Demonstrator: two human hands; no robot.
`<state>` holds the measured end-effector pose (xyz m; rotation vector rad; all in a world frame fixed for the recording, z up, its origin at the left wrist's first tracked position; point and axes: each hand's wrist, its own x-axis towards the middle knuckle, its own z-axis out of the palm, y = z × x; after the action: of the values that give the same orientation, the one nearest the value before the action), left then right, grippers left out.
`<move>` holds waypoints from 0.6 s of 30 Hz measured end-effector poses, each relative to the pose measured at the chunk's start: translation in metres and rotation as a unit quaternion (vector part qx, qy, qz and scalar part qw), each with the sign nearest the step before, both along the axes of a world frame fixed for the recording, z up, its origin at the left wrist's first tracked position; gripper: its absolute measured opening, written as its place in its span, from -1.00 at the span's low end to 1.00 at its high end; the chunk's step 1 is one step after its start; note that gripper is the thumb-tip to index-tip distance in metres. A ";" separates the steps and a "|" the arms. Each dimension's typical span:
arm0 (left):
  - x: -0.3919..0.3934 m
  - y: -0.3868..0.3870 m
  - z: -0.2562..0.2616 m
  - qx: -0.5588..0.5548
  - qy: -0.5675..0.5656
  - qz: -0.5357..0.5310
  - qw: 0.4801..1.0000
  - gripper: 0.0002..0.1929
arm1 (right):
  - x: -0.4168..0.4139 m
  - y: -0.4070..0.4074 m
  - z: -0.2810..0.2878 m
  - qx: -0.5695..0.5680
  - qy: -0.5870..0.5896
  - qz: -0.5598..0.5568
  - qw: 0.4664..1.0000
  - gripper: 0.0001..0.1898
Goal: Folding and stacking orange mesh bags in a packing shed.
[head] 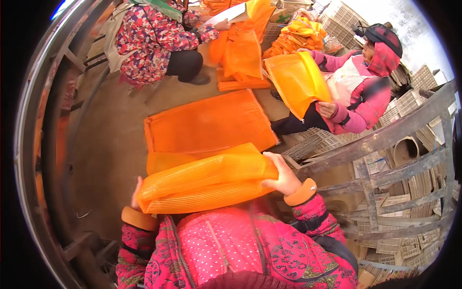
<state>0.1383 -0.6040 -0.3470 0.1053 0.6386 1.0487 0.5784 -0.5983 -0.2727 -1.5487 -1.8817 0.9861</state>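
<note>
An orange mesh bag [209, 180], partly folded over, spans the space in front of my chest. At its left end is my left hand [136, 195], with most of the fingers hidden behind the mesh. My right hand [285, 175] grips the right end, thumb on the near side and fingers over the top. Just beyond, a stack of flat orange mesh bags [205, 121] lies spread out, its near edge hidden by the bag I hold.
Across from me a seated person [151, 43] holds a white board [227, 14] over orange bags [243, 54]. On the right another person [361, 83] handles a yellow-orange mesh bag [296, 79]. Metal rails [382, 141] run along the right, with plastic crates [408, 104] beyond.
</note>
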 end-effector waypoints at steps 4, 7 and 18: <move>-0.021 -0.002 -0.036 0.037 0.011 -0.037 0.999 -0.46 | -0.018 -0.002 -0.009 0.071 -0.236 -0.021 0.969 -0.40; -0.010 -0.002 -0.001 0.117 0.153 0.001 0.981 -0.45 | -0.014 -0.005 -0.020 0.079 -0.230 -0.076 0.967 -0.53; 0.010 -0.022 0.027 0.291 0.673 0.002 0.680 -0.44 | -0.030 -0.004 -0.020 0.116 -0.219 -0.029 0.968 -0.66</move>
<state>0.1483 -0.6257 -0.3198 1.5674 1.5883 1.0168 0.5480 -0.6027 -0.2923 -1.7665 -2.1357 0.3944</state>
